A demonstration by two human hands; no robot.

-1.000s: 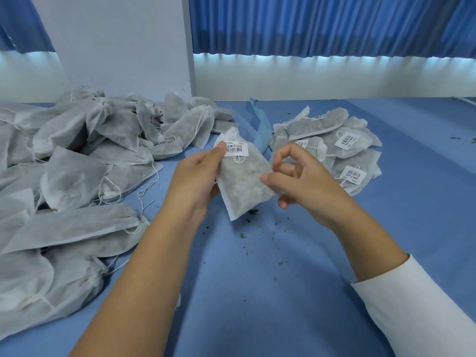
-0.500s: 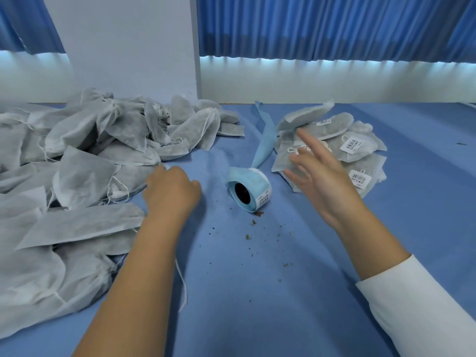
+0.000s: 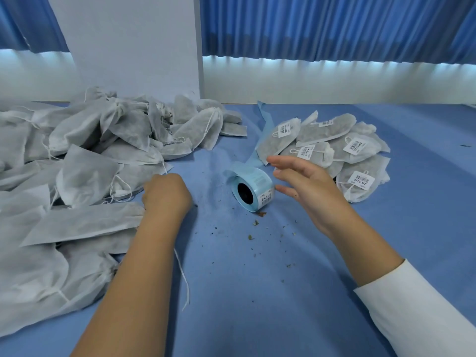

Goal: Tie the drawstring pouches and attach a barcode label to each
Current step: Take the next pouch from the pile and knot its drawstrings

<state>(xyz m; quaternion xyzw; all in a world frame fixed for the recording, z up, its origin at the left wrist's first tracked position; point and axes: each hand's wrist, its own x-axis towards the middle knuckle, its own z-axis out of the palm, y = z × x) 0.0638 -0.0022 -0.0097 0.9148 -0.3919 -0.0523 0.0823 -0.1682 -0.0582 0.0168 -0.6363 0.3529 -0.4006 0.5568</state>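
A large heap of unlabelled grey drawstring pouches (image 3: pixel 77 161) covers the left of the blue table. My left hand (image 3: pixel 166 194) is curled at the heap's edge, fingers closed on the end of a flat pouch (image 3: pixel 85 222). A light-blue roll of barcode labels (image 3: pixel 251 189) lies on its side in the middle, its backing strip (image 3: pixel 265 124) trailing away. My right hand (image 3: pixel 304 189) hovers just right of the roll, fingers spread, holding nothing. Behind it lies a pile of labelled pouches (image 3: pixel 342 148), the nearest one (image 3: pixel 278 143) just past my fingertips.
Small crumbs of dried herb (image 3: pixel 260 217) are scattered on the blue table (image 3: pixel 257 292) in front of the roll. A loose white string (image 3: pixel 184 279) lies beside my left forearm. A white pillar (image 3: pixel 134 45) and blue curtains (image 3: pixel 334 24) stand behind the table.
A second ago both hands held a labelled pouch; it now lies on the right pile. My left hand went to the unlabelled heap and my right hand drew back beside the roll.
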